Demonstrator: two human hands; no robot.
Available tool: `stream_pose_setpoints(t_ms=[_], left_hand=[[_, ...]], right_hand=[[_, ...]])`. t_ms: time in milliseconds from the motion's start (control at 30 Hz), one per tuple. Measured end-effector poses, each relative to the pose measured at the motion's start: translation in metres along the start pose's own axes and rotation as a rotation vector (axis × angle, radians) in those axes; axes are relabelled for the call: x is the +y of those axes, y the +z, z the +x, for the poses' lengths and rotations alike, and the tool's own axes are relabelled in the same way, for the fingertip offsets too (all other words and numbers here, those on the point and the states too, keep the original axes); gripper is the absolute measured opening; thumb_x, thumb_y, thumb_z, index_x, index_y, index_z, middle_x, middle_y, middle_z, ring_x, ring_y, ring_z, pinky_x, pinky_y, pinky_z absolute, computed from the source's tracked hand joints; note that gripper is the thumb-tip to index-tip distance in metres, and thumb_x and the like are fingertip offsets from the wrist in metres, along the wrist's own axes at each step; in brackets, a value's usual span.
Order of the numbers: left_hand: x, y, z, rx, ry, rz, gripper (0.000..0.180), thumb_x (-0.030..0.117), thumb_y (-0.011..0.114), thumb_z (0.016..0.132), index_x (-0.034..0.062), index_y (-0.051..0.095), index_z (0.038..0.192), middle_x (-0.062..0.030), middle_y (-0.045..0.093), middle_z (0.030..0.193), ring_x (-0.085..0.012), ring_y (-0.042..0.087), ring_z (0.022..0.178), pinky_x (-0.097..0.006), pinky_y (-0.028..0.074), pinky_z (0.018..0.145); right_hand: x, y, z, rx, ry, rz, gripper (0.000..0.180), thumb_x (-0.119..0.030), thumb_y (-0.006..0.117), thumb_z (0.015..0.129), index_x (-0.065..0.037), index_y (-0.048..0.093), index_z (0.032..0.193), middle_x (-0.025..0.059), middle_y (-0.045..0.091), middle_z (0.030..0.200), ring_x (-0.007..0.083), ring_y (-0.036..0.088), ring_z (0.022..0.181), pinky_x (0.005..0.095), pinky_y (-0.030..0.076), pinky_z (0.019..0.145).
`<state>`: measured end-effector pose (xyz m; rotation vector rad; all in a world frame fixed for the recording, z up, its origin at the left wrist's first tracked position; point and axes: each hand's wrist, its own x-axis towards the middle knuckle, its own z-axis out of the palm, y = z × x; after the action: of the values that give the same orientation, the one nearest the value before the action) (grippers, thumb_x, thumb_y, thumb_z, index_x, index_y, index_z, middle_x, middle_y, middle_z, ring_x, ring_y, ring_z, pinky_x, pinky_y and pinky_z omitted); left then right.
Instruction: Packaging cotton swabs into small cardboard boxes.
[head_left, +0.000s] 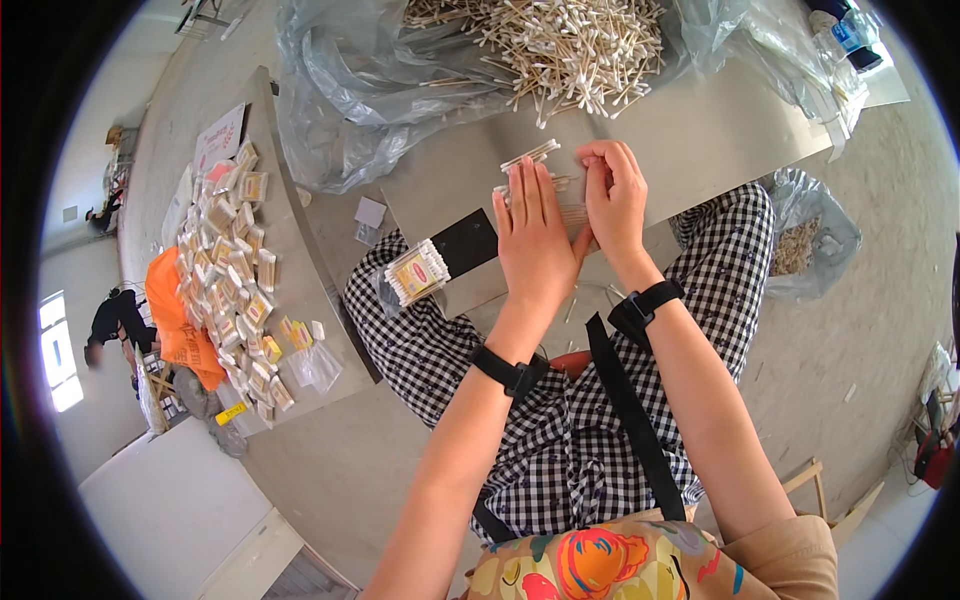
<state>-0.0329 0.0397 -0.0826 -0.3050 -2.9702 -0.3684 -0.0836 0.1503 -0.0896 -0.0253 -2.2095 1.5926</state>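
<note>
My left hand lies with its fingers stretched out flat over a small bunch of cotton swabs on the metal table. Swab tips stick out past the fingertips, and more sticks show between my two hands. Close on the right, my right hand stands on its edge beside the bunch with its fingers curled in; whatever lies inside them is hidden. A filled pack of cotton swabs with a yellow and red label rests left of my left hand, by a black flat pad.
A big heap of loose swabs lies on a clear plastic bag at the far side. Many small packs cover a second table on the left, near an orange bag. Another bag with swabs is on the right.
</note>
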Motion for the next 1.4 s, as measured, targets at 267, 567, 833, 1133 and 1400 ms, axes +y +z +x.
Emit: stream_pose_setpoints(t_ms=[267,567,833,1133,1400], left_hand=[[-0.018,-0.012,0.034,0.008,0.02,-0.028,0.082,0.037,0.06,0.094,-0.0092,0.025,0.151,-0.0244,0.037,0.154,-0.0365,0.03,0.147,-0.057,0.021,0.119],[-0.042,-0.023,0.041,-0.104,0.049,-0.305,0.072,0.011,0.049,0.095,-0.0015,0.012,0.156,-0.0167,0.048,0.148,-0.0332,0.043,0.139,-0.055,0.019,0.121],[-0.056,-0.048,0.022,0.125,-0.079,-0.41,0.015,0.002,0.064,0.087,0.0042,0.064,0.102,-0.0101,0.065,0.101,-0.0296,0.061,0.095,-0.04,0.048,0.085],[-0.063,-0.038,0.032,0.122,-0.132,-0.4,0.013,0.003,0.072,0.082,0.0042,0.063,0.092,-0.0078,0.06,0.094,-0.0275,0.059,0.093,-0.037,0.047,0.083],[-0.07,-0.036,0.039,0.079,-0.062,-0.359,0.011,0.002,0.071,0.083,0.0037,0.062,0.088,-0.0082,0.057,0.091,-0.0275,0.056,0.091,-0.038,0.047,0.08]], right_hand=[[0.005,-0.001,0.001,0.0,-0.034,-0.059,0.013,0.007,0.056,0.087,-0.003,0.062,0.093,0.0117,0.062,0.086,0.0303,0.061,0.075,0.0381,0.049,0.066],[0.004,-0.001,0.0,-0.002,-0.023,-0.058,0.011,0.005,0.056,0.087,-0.003,0.062,0.092,0.0114,0.061,0.085,0.0311,0.06,0.075,0.0387,0.048,0.066],[0.003,-0.001,0.001,-0.011,-0.001,-0.057,0.01,0.005,0.056,0.087,-0.003,0.061,0.091,0.011,0.061,0.085,0.0309,0.06,0.078,0.0388,0.049,0.069],[0.003,-0.001,-0.001,-0.026,-0.005,-0.064,0.012,0.006,0.056,0.086,-0.004,0.061,0.092,0.0107,0.061,0.087,0.0309,0.061,0.082,0.0391,0.049,0.07],[0.006,-0.001,0.0,-0.011,-0.073,-0.132,0.011,0.008,0.056,0.09,-0.001,0.062,0.092,0.0101,0.062,0.085,0.0229,0.06,0.071,0.0313,0.048,0.062]])
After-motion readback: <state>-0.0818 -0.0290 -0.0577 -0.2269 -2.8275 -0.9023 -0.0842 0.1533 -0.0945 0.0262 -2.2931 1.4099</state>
